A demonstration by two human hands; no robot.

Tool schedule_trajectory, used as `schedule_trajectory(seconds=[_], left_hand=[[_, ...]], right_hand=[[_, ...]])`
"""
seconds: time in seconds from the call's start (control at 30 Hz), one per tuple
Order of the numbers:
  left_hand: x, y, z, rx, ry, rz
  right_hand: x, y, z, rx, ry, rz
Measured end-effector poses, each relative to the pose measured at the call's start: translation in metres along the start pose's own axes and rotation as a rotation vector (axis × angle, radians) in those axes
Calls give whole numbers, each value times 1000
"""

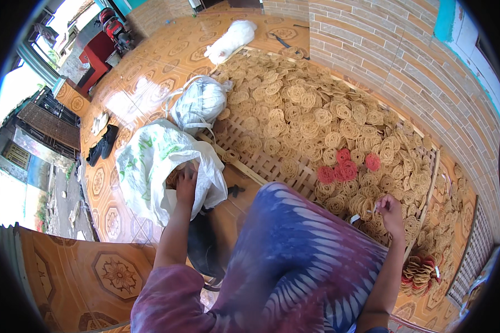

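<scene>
My left hand reaches into the mouth of a large white plastic sack with green print. Brownish pieces show beside its fingers, whose tips are partly hidden in the sack. On the right, my right hand is closed in a pinch on a thin whitish strip. It hovers over the near edge of a woven bamboo tray spread with many tan, coiled, lacy discs. Several red discs lie among them. A small white tag shows left of the right hand.
A tied, full whitish bag stands behind the sack. A white furry animal lies at the tray's far end. Bundled tan and red discs sit at the lower right. Black shoes rest on the tiles; a brick-patterned wall borders the right.
</scene>
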State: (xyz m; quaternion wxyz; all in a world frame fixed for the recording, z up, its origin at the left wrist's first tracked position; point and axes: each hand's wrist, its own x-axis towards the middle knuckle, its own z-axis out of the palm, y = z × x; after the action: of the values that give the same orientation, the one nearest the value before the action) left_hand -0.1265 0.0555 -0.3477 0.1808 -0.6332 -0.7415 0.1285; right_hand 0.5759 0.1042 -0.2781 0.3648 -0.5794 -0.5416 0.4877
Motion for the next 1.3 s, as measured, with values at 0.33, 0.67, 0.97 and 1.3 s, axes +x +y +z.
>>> schedule_trajectory(seconds=[0.33,0.67,0.97,1.3], left_hand=[[-16,-50,-64,-745,-57,-493],[-29,-22,-214,-1667,-567,-109],[85,205,-298,-1435,-405,474],[65,406,-309,-1554,-410,898]], right_hand=[[0,6,-4,33,-2,-28],[-2,5,-1,-47,17,-52],[0,9,-1,-9,56,-40],[0,-20,6,31,95,-269]])
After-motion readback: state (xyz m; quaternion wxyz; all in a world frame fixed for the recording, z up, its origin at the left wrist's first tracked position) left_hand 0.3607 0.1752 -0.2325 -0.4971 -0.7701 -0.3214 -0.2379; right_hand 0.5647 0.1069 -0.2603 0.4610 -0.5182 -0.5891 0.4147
